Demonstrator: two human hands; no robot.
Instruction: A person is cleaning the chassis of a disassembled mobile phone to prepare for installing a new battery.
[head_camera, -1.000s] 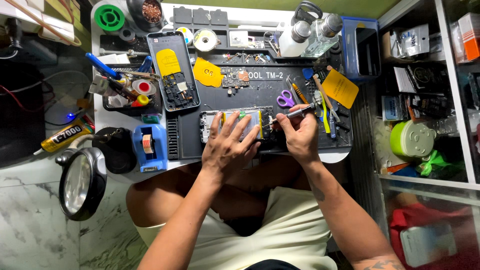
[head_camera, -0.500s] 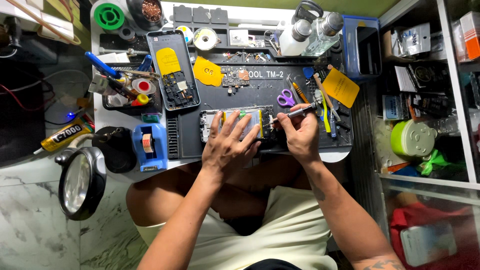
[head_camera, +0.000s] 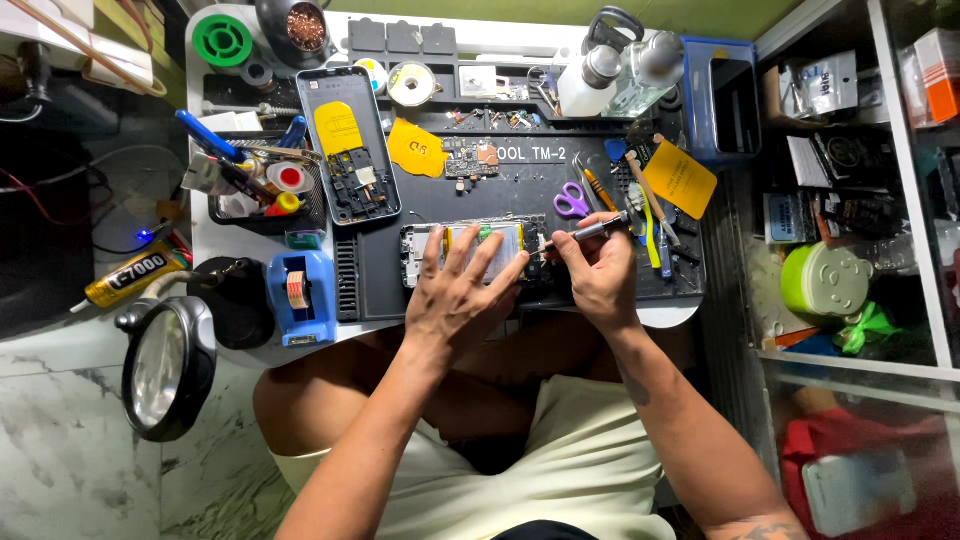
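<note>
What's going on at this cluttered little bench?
A person is working on an opened phone lying on a dark work mat. The left hand is spread flat over the phone, pinning it down. The right hand holds a slim screwdriver, its tip at the phone's right end. A second opened phone, purple-handled scissors and a blue tape dispenser lie around them.

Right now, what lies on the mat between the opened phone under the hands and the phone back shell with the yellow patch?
In the head view, only bare dark mat separates the opened phone from the back shell; the yellow film piece lies off to the side.
</note>
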